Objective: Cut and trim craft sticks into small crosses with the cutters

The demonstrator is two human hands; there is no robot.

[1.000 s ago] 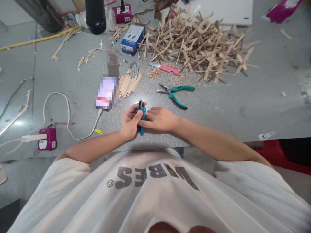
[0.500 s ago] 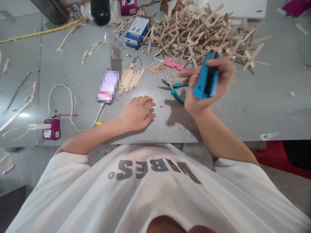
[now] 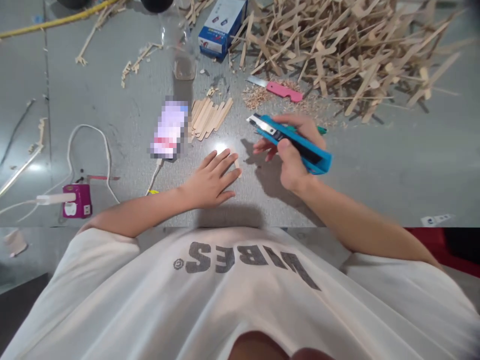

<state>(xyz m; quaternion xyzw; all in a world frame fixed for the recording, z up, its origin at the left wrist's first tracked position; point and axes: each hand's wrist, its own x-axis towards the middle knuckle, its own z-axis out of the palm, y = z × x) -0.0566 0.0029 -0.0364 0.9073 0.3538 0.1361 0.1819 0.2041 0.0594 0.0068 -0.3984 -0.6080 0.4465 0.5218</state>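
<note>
My left hand [image 3: 214, 181] lies flat on the table with its fingers spread. A small piece of wooden stick [image 3: 237, 166] shows beside its fingertips, partly covered by them. My right hand [image 3: 296, 152] is closed around a blue utility knife [image 3: 290, 145], held above the table with the silver blade end pointing left. Behind that hand, only a bit of the green-handled pliers [image 3: 321, 129] shows. Flat wooden sticks [image 3: 210, 117] lie in a row beyond my left hand. A pink folding knife [image 3: 283, 91] rests among wood shavings [image 3: 255, 97].
A large heap of crossed wooden sticks [image 3: 337, 50] fills the back right. A blue and white box [image 3: 223, 30] stands beside it. On the left are a lit phone [image 3: 169, 130] on a white cable [image 3: 107, 145] and a purple power adapter [image 3: 77, 201]. The table's front edge runs near my shirt.
My right hand has turned the utility knife from upright to lying slantwise, blade end left, and lowered it nearer my left hand. My left fingers have spread flat. The view has shifted slightly.
</note>
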